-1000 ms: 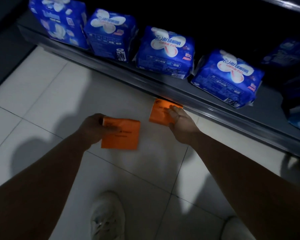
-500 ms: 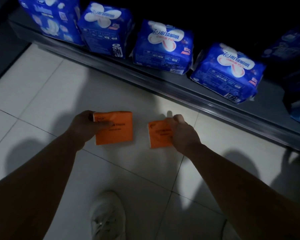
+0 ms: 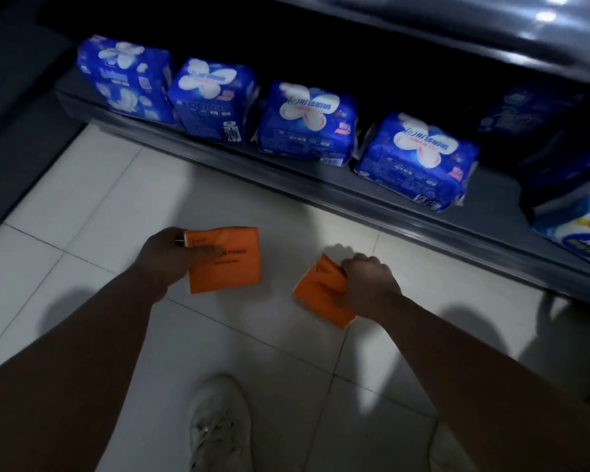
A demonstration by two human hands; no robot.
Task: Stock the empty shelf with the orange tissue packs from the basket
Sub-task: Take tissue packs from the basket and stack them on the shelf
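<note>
Fingers (image 3: 203, 256) of left hand (image 3: 166, 258) pinch one orange pack (image 3: 229, 267) by its edge, right hand (image 3: 368, 289) curls round a second pack (image 3: 317, 291), one each, probably to shelve two per trip.

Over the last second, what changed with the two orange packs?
The right hand pulled its orange pack back from the shelf edge toward the person. It is now tilted above the floor. The left hand still grips the other orange pack; the blue packs are unmoved.
</note>
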